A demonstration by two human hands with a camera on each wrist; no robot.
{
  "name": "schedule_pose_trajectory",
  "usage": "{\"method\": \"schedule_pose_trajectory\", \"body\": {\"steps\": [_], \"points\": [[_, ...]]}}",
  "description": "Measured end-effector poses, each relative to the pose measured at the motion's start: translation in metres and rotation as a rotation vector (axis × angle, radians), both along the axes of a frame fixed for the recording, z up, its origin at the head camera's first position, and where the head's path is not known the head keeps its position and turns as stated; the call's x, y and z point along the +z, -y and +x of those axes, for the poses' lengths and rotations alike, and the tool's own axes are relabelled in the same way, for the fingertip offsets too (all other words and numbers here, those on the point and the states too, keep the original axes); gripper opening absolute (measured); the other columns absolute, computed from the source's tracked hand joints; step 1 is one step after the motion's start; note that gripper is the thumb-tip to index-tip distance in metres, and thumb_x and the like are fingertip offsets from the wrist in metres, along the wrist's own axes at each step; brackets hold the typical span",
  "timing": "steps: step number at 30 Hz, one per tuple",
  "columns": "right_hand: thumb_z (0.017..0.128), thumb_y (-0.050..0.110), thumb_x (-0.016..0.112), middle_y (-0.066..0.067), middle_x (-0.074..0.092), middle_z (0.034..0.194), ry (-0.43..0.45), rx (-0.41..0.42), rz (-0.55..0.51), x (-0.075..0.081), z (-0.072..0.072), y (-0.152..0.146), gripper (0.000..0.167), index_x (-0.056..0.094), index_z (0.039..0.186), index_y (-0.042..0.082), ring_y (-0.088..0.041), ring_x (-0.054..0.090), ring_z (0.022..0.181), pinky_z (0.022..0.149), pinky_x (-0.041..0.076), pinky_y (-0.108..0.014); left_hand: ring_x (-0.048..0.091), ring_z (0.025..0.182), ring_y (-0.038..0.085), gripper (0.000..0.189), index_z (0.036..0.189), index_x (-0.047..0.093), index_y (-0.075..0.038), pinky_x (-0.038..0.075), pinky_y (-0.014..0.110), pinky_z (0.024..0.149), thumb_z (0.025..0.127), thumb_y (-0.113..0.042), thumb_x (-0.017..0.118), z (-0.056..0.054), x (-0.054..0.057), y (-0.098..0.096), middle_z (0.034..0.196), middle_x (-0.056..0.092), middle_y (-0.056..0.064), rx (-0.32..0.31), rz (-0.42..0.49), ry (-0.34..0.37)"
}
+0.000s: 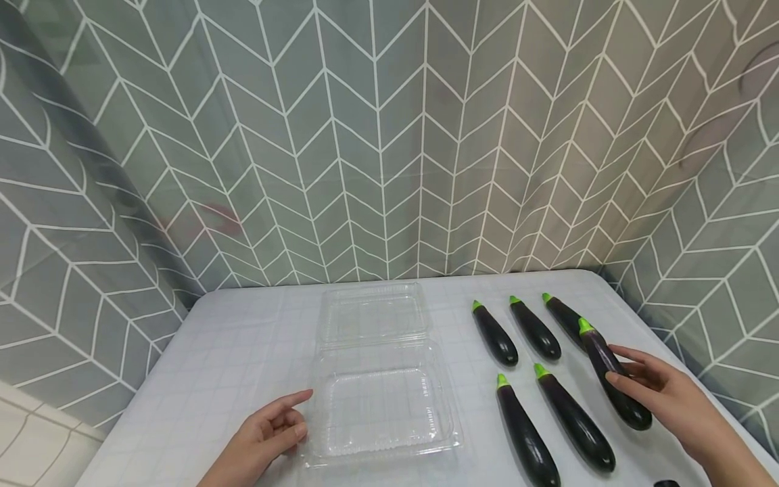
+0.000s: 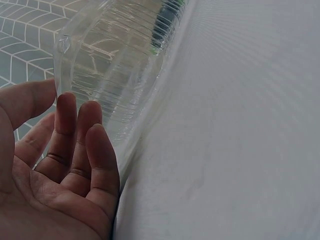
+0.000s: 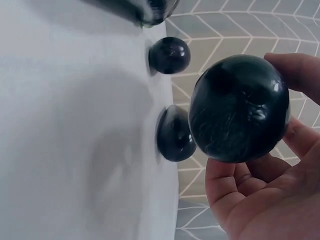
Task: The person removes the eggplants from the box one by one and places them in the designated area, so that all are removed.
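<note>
My right hand (image 1: 663,389) grips a dark purple eggplant (image 1: 611,375) with a bright green cap, thumb on one side and fingers on the other. In the right wrist view its rounded, glossy end (image 3: 240,110) faces the camera, raised off the white tabletop. My left hand (image 1: 264,433) is at the left edge of an opened clear plastic clamshell box (image 1: 453,433), its fingers loosely bent. Seen from the left wrist, the fingertips (image 2: 66,107) are right at the box's rim (image 2: 62,60), with nothing pinched between them.
More eggplants lie on the table right of the box, such as one at the back (image 1: 496,335) and one in front (image 1: 526,433). The box's lid (image 1: 374,314) lies folded back behind its base. A patterned curtain (image 1: 389,135) surrounds the white-covered table (image 1: 243,352).
</note>
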State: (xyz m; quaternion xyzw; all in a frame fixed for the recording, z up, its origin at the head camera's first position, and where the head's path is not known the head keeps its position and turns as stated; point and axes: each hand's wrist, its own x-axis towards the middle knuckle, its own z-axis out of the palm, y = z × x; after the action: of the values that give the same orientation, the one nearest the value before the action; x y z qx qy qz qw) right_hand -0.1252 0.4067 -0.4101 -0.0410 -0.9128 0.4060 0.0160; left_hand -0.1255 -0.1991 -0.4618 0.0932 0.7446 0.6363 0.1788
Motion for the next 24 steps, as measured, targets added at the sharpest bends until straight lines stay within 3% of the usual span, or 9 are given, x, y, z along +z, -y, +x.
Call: {"method": "schedule_pose_trajectory", "body": {"steps": [9,24], "points": [[0.095,0.043,0.066,-0.021,0.061,0.120,0.086,-0.027,0.025,-0.007,0.000,-0.006,0.077,0.036,0.149,-0.003,0.001,0.057,0.087,0.068,0.050,-0.023,0.060,0.084,0.018,0.058,0.150,0.035,0.002,0.054,0.030,0.076,0.101,-0.017,0.059,0.000,0.001,0.000,0.099,0.060,0.015,0.001,-0.002,0.004],[0.095,0.043,0.066,-0.023,0.060,0.124,0.190,-0.004,0.004,-0.013,-0.002,-0.013,0.076,0.036,0.149,-0.002,-0.003,0.059,0.092,0.070,0.050,-0.026,0.060,0.081,0.017,0.058,0.150,0.035,0.004,0.054,0.030,0.074,0.101,-0.015,0.059,0.001,0.003,-0.001,0.097,0.061,0.014,-0.008,-0.007,-0.020]]}}
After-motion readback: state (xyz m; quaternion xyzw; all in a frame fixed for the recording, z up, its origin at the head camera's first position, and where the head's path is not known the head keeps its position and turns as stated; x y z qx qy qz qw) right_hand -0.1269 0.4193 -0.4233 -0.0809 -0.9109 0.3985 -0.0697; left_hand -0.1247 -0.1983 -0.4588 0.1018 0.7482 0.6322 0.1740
